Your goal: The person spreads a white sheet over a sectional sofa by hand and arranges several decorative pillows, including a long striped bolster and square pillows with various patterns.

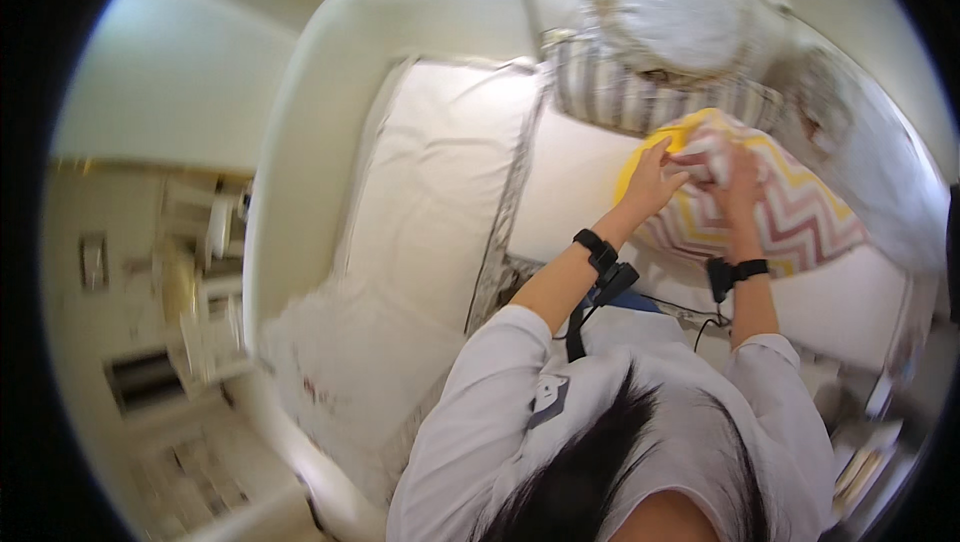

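Note:
A zigzag pillow (800, 207) in pink, white and yellow lies on the white seat cushion (555, 177) of a sofa. My left hand (652, 182) is at the pillow's upper left, its fingers apart and curved over the fabric. Just to its right, my right hand (738, 182) is on the same pillow; its fingers are blurred and partly lost against the pattern. Both wrists wear black straps with small devices. Behind the pillow sit a striped cushion (610, 82) and a round pale cushion (670, 7).
A long white cushion section (430, 162) runs along the left, beside the curved cream sofa arm (305, 142). A grey-white cushion (880, 212) leans at the right. Pale furniture (200, 332) stands in the room beyond the sofa at the left.

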Demonstrator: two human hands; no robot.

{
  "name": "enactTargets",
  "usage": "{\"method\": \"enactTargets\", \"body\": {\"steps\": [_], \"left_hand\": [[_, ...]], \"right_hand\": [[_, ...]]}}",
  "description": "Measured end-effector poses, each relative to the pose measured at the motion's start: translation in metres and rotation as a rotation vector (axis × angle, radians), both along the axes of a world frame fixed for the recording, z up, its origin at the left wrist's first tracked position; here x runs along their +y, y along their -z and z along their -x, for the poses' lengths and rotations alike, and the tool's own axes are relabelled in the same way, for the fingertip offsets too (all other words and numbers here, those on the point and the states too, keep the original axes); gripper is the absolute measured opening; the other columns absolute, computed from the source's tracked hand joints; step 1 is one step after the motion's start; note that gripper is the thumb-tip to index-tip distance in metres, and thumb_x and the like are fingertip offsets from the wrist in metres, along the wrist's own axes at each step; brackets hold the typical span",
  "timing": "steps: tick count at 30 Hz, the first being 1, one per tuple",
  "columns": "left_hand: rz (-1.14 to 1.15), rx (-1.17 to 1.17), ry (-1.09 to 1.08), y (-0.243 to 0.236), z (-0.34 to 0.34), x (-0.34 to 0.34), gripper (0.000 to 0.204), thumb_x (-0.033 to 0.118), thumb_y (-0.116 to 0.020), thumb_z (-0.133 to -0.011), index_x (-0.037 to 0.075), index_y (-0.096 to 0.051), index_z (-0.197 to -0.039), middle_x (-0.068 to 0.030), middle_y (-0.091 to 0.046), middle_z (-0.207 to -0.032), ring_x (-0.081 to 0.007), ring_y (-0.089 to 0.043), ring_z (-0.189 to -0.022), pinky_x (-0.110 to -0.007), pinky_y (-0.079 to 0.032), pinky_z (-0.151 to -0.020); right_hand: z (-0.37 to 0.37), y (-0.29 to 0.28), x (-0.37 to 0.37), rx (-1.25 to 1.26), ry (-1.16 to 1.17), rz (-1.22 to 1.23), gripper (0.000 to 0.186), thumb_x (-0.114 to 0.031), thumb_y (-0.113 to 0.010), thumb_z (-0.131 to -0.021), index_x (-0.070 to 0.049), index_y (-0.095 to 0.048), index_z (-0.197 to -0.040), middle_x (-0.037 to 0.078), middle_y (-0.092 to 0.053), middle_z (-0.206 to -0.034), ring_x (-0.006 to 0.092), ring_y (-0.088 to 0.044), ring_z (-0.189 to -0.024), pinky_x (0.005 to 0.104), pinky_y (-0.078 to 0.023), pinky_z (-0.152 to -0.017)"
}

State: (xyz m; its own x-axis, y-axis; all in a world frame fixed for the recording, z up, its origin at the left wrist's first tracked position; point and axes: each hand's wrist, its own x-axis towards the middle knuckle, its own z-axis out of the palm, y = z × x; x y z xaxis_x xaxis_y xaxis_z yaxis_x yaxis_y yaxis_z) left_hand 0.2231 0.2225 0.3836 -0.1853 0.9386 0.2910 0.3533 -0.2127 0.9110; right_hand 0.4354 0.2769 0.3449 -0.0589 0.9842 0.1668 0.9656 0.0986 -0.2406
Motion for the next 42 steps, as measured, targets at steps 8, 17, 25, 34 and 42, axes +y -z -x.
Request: {"method": "enactTargets", "body": {"steps": [8,17,25,34,42], "left_hand": [[0.361,0.171,-0.650,0.045,0.283,-0.233,0.045,0.025,-0.071,-0.074,0.001,-0.056,-0.110,-0.0162,-0.054,-0.112,-0.0297,-0.049,-0.106,-0.039,-0.038,-0.094],[0.962,0.659,-1.703,-0.006,0.446,-0.682,0.069,0.041,-0.067,-0.075,-0.006,-0.047,-0.122,-0.0249,-0.049,-0.122,-0.0365,-0.042,-0.118,-0.047,-0.029,-0.101],[1.057,-0.018,-1.900,0.005,0.468,-0.798,0.099,0.053,-0.068,-0.071,-0.009,-0.026,-0.135,-0.0274,-0.038,-0.134,-0.0382,-0.040,-0.122,-0.039,-0.033,-0.101],[0.741,0.283,-1.531,-0.013,0.472,-0.639,0.050,0.021,-0.069,-0.077,-0.008,-0.053,-0.115,-0.0189,-0.059,-0.115,-0.0310,-0.056,-0.102,-0.034,-0.041,-0.090],[0.337,0.384,-1.226,-0.070,0.425,-0.453,0.031,0.009,-0.069,-0.074,-0.007,-0.063,-0.099,-0.0168,-0.066,-0.098,-0.0276,-0.062,-0.089,-0.034,-0.046,-0.080]], "right_hand": [[0.026,-0.034,0.029,-0.172,0.009,-0.142,0.084,-0.037,-0.076,-0.065,-0.020,-0.034,-0.135,0.011,-0.041,-0.134,0.0318,-0.037,-0.124,0.0559,-0.029,-0.098],[0.144,-0.033,-0.028,-0.352,-0.031,-0.075,0.074,-0.037,-0.065,-0.076,-0.024,-0.029,-0.140,0.015,-0.031,-0.142,0.0366,-0.026,-0.131,0.0564,-0.026,-0.101],[0.167,0.018,-0.068,-0.191,-0.055,0.084,0.066,-0.034,-0.064,-0.075,-0.012,-0.041,-0.133,0.022,-0.033,-0.138,0.0386,-0.029,-0.129,0.0471,-0.028,-0.103],[0.097,0.019,-0.081,-0.109,0.140,0.242,0.065,-0.038,-0.062,-0.074,-0.006,-0.044,-0.128,0.029,-0.033,-0.135,0.0420,-0.030,-0.126,0.0470,-0.026,-0.104],[0.031,-0.010,-0.078,-0.046,0.355,-0.068,0.067,-0.033,-0.066,-0.075,-0.010,-0.040,-0.131,0.024,-0.038,-0.132,0.0400,-0.034,-0.123,0.0489,-0.030,-0.100]]}}
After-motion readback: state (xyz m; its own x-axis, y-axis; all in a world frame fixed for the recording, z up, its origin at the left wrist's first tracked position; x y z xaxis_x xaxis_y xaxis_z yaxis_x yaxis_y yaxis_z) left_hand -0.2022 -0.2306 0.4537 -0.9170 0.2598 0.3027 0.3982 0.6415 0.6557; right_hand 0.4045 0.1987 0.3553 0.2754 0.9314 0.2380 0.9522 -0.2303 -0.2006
